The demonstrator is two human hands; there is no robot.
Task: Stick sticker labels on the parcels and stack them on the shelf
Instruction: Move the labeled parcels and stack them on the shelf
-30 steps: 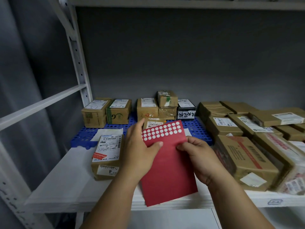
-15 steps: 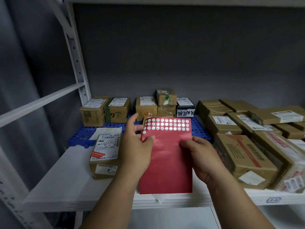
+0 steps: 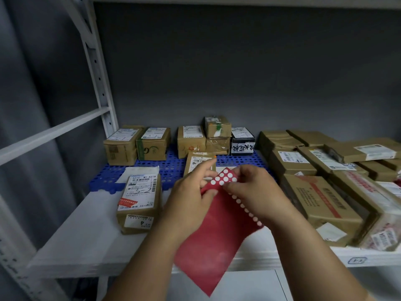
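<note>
The left hand [image 3: 191,198] pinches the red sticker sheet [image 3: 217,231] near its top edge, thumb on the front and fingers behind, so the sheet is steadied and tilted toward the person above the front of the white shelf [image 3: 86,235]. The right hand [image 3: 253,192] has its fingertips curled together on the upper corner, among the white dot stickers [image 3: 224,178], most likely to peel one off; whether a dot has lifted is hidden under the fingers. The nearest parcel [image 3: 141,200] lies flat just left of the sheet, label up, within easy reach for a sticker. Behind the hands a small flat parcel [image 3: 198,165] rests on the blue perforated mat [image 3: 169,168], partly covered by the left fingers. A row of small boxes [image 3: 152,144] stands along the back, and larger cartons [image 3: 321,203] crowd the right side, cut off by the picture's edge. The print on the labels is too small to read, and the sheet's lower corner hangs below the shelf edge.
</note>
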